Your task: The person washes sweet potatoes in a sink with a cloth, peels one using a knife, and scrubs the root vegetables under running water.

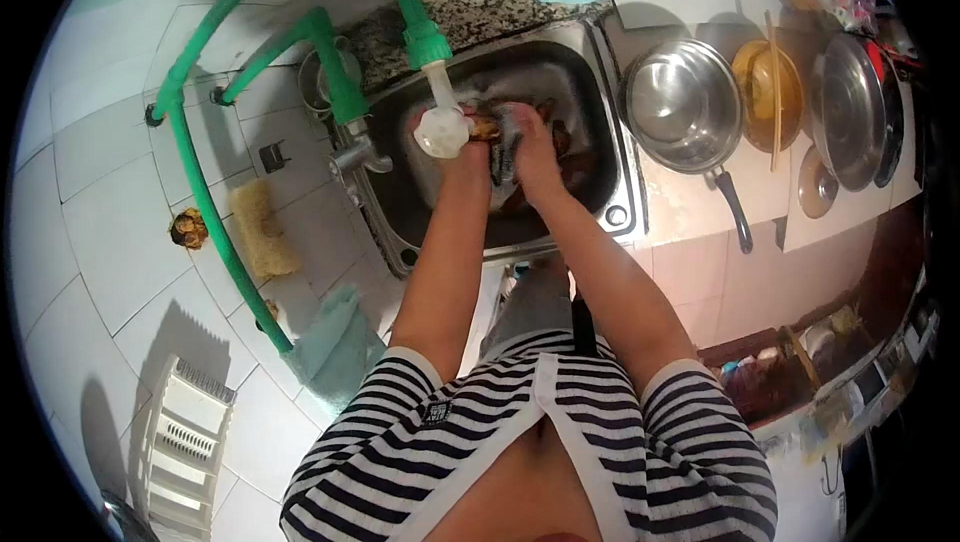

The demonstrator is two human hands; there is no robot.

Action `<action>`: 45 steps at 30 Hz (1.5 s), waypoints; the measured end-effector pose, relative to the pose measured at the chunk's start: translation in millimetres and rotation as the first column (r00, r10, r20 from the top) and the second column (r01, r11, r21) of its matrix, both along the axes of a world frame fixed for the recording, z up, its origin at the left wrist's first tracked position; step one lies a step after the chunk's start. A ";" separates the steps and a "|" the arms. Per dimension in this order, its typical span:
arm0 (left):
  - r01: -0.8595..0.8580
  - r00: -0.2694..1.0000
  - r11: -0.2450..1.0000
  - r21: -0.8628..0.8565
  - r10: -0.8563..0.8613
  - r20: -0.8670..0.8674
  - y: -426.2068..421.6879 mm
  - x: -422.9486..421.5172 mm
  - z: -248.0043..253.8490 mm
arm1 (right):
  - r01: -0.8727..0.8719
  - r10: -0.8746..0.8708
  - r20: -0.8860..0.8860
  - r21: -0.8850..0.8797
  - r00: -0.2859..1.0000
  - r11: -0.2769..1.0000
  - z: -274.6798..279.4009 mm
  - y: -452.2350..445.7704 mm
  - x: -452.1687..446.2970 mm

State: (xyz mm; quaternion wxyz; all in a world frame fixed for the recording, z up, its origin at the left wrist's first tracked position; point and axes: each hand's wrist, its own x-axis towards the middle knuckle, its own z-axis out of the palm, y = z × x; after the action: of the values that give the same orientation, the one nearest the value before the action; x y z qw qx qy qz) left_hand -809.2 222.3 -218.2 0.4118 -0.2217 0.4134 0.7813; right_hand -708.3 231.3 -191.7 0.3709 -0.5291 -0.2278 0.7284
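Observation:
Both of my hands are inside the metal sink [400, 207], under the white tap head [443, 132] on its green pipe. The tap head partly covers my left hand [470, 154], whose fingers are near a brown piece [485, 128]. Close beside it, my right hand [532, 142] has its fingers curled round a dark grey item [513, 137], too blurred to name. More brown pieces [560, 137] lie in the sink to the right of my right hand.
Right of the sink are a steel pan [683, 107], a yellow bowl [765, 92] with a stick across it, and a large metal pan [847, 112]. At the left are a metal tap [358, 155], green pipes [205, 192] and a yellow sponge [262, 230].

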 end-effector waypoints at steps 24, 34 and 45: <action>0.082 0.960 0.959 0.270 -0.148 0.236 15.9 8.3 6.0 | -0.035 -0.090 -0.370 -0.318 0.925 0.947 -14.2 -4.7 27.5; 0.710 0.703 0.673 0.207 -0.689 -0.173 5.7 7.6 36.8 | -0.700 0.587 0.390 0.289 0.709 0.653 -11.5 -22.6 83.4; 0.674 0.074 0.415 -0.611 -0.861 -0.503 -29.4 10.0 -3.3 | -0.452 0.111 0.509 0.617 0.853 0.644 5.8 15.8 5.1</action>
State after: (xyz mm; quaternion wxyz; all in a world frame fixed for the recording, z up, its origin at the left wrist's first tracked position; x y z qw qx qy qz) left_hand -799.2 192.9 -221.5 0.5114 0.3470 0.6783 0.3974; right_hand -703.2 247.1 -185.9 0.3668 -0.4436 -0.6504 0.4956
